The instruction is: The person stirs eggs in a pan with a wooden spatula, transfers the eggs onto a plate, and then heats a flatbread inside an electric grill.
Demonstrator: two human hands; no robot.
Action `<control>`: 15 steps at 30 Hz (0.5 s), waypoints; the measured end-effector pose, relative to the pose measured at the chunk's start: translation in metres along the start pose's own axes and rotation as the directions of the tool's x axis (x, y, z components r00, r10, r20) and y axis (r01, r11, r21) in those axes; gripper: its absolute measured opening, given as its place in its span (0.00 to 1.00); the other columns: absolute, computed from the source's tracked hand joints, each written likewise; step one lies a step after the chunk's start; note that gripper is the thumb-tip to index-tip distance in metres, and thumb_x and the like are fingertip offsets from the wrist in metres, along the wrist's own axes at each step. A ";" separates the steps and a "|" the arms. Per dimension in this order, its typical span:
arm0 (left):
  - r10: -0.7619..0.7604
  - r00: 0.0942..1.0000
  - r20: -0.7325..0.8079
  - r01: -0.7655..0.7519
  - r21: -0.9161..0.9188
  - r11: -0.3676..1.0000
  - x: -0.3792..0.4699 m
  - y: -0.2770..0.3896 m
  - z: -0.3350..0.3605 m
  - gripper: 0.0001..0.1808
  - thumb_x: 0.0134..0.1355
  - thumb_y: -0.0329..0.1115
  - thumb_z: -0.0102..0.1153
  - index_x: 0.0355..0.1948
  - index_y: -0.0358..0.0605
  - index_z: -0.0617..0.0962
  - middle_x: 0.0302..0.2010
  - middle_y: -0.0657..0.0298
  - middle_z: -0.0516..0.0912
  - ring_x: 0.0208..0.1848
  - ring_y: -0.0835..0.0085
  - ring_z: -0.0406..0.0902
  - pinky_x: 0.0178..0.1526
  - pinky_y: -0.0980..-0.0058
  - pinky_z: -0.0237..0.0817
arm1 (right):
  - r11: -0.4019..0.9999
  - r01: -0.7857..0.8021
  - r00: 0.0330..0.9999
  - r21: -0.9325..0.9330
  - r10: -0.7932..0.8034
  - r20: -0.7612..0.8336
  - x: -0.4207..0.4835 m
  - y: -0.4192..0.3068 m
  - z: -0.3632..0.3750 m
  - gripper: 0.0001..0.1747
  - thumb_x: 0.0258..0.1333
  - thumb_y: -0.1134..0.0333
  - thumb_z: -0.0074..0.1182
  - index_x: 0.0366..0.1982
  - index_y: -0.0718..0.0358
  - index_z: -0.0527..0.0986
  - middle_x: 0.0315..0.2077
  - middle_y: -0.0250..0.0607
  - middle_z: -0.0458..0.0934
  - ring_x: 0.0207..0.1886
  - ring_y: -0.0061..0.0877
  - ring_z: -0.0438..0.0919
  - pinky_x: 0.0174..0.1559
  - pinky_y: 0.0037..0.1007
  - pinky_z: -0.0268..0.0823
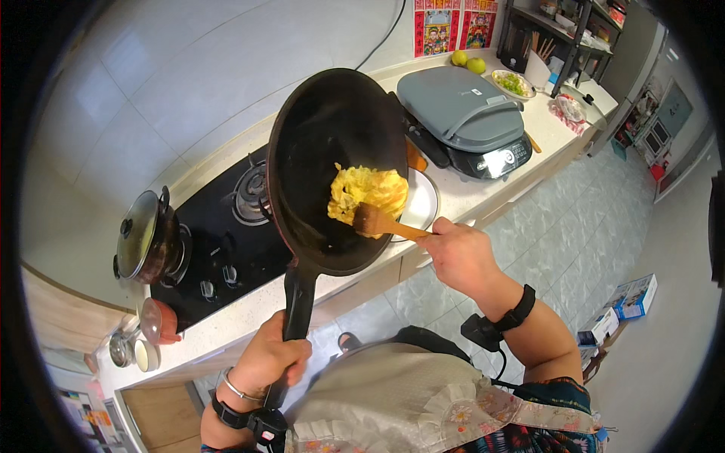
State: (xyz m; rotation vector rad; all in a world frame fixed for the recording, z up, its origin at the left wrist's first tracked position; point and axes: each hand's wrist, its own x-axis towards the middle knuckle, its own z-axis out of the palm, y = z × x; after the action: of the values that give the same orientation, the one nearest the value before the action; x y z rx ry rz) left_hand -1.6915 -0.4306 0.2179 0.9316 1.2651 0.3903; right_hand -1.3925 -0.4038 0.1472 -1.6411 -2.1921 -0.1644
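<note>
My left hand (272,354) grips the black handle of a dark wok (334,124), which is lifted and tilted toward the right. Cooked scrambled egg (368,192) lies in the wok near its right rim. My right hand (461,255) holds a wooden spatula (405,229), its darkened blade against the lower part of the egg. A white plate (422,198) on the counter shows partly from behind the wok's right rim; the rest of it is hidden.
A black gas hob (226,249) carries a lidded pot (150,238) at the left. Small bowls (146,355) and a red pot (160,321) stand beside it. A grey electric griddle (461,107) sits right of the wok, with a dish of chopped greens (512,84) behind.
</note>
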 end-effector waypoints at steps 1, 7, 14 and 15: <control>0.009 1.000 0.001 -0.009 0.039 0.999 0.000 0.001 0.001 0.10 0.48 0.20 0.48 0.31 0.37 0.63 0.13 0.63 0.66 0.09 0.77 0.61 0.11 0.78 0.54 | 1.000 -0.014 1.000 -0.007 0.014 0.022 0.000 0.001 0.000 0.08 0.38 0.71 0.48 0.25 0.55 0.77 0.22 0.35 0.69 0.26 0.31 0.74 0.27 0.31 0.66; 0.052 0.999 0.010 -0.053 0.149 0.987 0.001 0.010 0.004 0.11 0.49 0.22 0.49 0.33 0.34 0.63 0.13 0.64 0.67 0.10 0.78 0.63 0.12 0.78 0.55 | 0.997 -0.064 0.997 -0.033 0.065 0.029 -0.002 0.006 -0.003 0.08 0.39 0.72 0.48 0.25 0.56 0.76 0.23 0.36 0.69 0.26 0.32 0.74 0.28 0.32 0.67; 0.081 0.997 -0.009 -0.077 0.219 0.973 0.003 0.012 0.004 0.11 0.50 0.23 0.49 0.34 0.33 0.64 0.12 0.65 0.67 0.10 0.78 0.64 0.13 0.79 0.56 | 0.991 -0.130 0.991 -0.027 0.131 0.035 -0.009 0.015 -0.003 0.14 0.38 0.75 0.50 0.30 0.52 0.79 0.23 0.33 0.70 0.27 0.32 0.73 0.27 0.33 0.66; 0.081 0.997 -0.008 -0.077 0.218 0.973 0.003 0.013 0.005 0.11 0.50 0.23 0.49 0.34 0.33 0.64 0.12 0.65 0.67 0.10 0.78 0.64 0.13 0.79 0.56 | 0.991 -0.131 0.991 -0.027 0.132 0.035 -0.010 0.017 -0.004 0.14 0.38 0.75 0.50 0.30 0.52 0.79 0.23 0.33 0.70 0.27 0.32 0.73 0.27 0.33 0.66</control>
State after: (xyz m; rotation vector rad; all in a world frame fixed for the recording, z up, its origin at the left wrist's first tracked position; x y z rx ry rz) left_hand -1.6834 -0.4224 0.2262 1.1700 1.3068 0.3260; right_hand -1.3736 -0.4085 0.1447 -1.8093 -2.1077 -0.1262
